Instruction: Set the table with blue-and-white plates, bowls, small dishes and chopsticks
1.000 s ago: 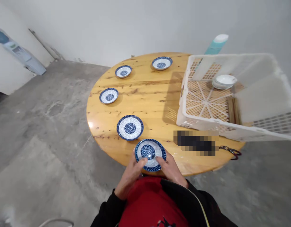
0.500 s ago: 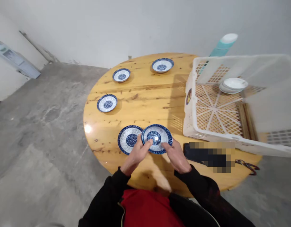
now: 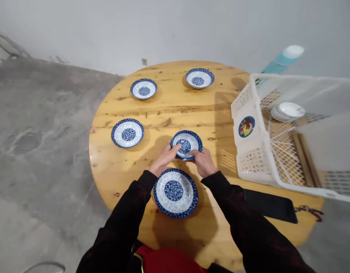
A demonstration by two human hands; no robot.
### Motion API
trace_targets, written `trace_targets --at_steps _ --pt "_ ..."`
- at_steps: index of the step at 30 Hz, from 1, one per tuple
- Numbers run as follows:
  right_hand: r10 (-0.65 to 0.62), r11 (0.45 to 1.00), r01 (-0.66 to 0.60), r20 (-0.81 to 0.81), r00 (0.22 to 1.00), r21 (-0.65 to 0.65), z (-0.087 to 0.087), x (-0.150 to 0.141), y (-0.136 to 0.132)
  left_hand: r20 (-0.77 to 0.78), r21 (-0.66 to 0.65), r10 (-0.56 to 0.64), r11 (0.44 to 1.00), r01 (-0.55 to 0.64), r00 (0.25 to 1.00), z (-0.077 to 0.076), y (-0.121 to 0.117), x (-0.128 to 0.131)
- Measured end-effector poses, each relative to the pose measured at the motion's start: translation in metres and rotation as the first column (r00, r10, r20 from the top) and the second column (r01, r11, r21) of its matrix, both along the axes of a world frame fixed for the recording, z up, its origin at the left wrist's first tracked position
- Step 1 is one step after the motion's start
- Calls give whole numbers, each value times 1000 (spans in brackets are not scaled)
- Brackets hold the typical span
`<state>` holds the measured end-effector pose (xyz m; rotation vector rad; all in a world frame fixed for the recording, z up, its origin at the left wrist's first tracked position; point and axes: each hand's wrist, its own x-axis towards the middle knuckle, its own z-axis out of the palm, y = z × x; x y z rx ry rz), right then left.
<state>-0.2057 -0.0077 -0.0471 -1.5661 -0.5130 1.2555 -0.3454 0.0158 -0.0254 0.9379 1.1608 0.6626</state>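
Note:
Both my hands hold one blue-and-white patterned plate [image 3: 187,143] over the middle of the round wooden table [image 3: 169,110]. My left hand [image 3: 165,159] pinches its near left rim, thumb on top. My right hand [image 3: 202,162] grips its near right rim. Between my forearms, a larger blue-and-white plate [image 3: 175,192] lies flat near the table's front edge. Three more such plates rest on the table: one at the left [image 3: 127,132], one at the far left [image 3: 143,88], one at the far middle [image 3: 199,77].
A white plastic crate [image 3: 254,151] stands on the table's right side, with a stack of white dishes [image 3: 287,111] and wooden sticks [image 3: 303,159] inside. A black phone [image 3: 270,205] and a key ring [image 3: 308,209] lie by the front right edge. Grey concrete floor surrounds the table.
My hands have carried the held plate away from my body, past the front plate, out over the table's middle. My view has shifted so the table sits lower and closer.

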Motion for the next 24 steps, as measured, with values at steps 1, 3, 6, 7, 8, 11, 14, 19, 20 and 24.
trace_targets --at_steps 1,3,6,7,8,11,14,19,20,24 --pt "-5 1000 5 6 1000 -9 -4 -4 11 -10 -1 5 1000 -5 1000 -5 11 -2" --pt "-12 1000 12 13 1000 -23 -12 -10 32 -47 -5 14 1000 -15 999 -15 34 -5" --pt "-11 1000 11 10 1000 -26 -22 -17 61 -95 7 39 999 -38 995 -29 63 -8" --pt "-15 1000 15 11 1000 -24 -25 -19 69 -106 23 45 999 -43 993 -33 72 -9" --pt "-19 1000 20 13 1000 -23 -28 -21 77 -121 41 53 998 -48 991 -36 80 -9" --pt "-25 999 26 16 1000 -22 -35 -25 96 -171 69 79 995 -68 982 -45 98 -10" --pt "-16 1000 16 30 999 2 -40 -24 109 -155 68 101 994 -91 983 -51 109 -10" --pt "8 1000 -10 82 997 14 -45 -19 122 -94 75 113 991 -107 989 -54 117 -8" --pt "10 1000 -11 90 996 14 -46 -18 123 -91 79 110 992 -103 990 -54 117 -7" --pt "37 999 -39 115 993 14 -48 -16 124 -88 89 84 993 -76 993 -54 118 -6"
